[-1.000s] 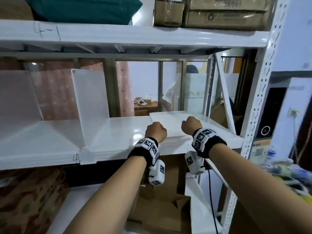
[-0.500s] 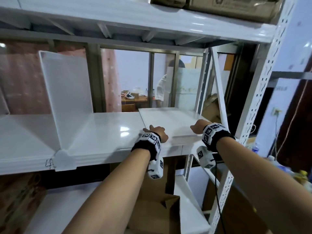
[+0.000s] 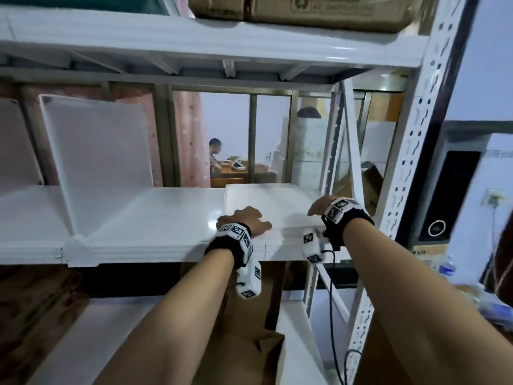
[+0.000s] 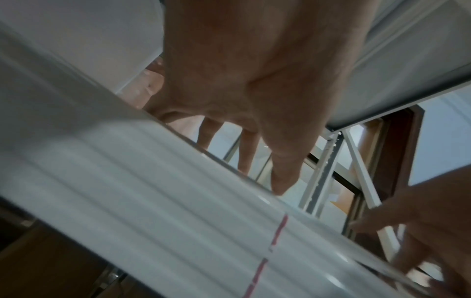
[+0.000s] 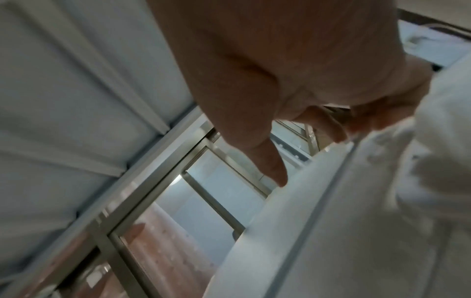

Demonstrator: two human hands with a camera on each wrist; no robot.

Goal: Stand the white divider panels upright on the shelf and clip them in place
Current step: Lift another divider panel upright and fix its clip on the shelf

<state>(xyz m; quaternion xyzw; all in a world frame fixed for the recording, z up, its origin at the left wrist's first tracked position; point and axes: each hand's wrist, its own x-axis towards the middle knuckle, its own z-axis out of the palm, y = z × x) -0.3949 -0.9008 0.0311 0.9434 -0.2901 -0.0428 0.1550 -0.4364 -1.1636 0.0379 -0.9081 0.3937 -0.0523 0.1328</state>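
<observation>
A white divider panel [image 3: 280,202] lies flat on the right end of the white shelf [image 3: 155,218]. My left hand [image 3: 245,218] rests on its front left corner with fingers spread and straight; the left wrist view shows those fingers [image 4: 280,161] pointing down onto the panel. My right hand [image 3: 319,207] is at the panel's front right corner. There its thumb [image 5: 270,165] touches the top and the other fingers [image 5: 339,129] curl at the edge. Another divider [image 3: 97,151] stands upright to the left, held by a white clip [image 3: 80,247] on the shelf's front lip.
A second upright panel [image 3: 15,145] stands at the far left. The upper shelf [image 3: 211,37] carries cardboard boxes [image 3: 305,9] close overhead. A perforated white post [image 3: 410,151] and a diagonal brace [image 3: 352,145] bound the right end. A brown carton [image 3: 244,343] sits below.
Both hands were closed fists hovering at the shelf's front edge. They have since uncurled and come down onto the flat panel, the right one sliding out to its right corner. My view has shifted closer.
</observation>
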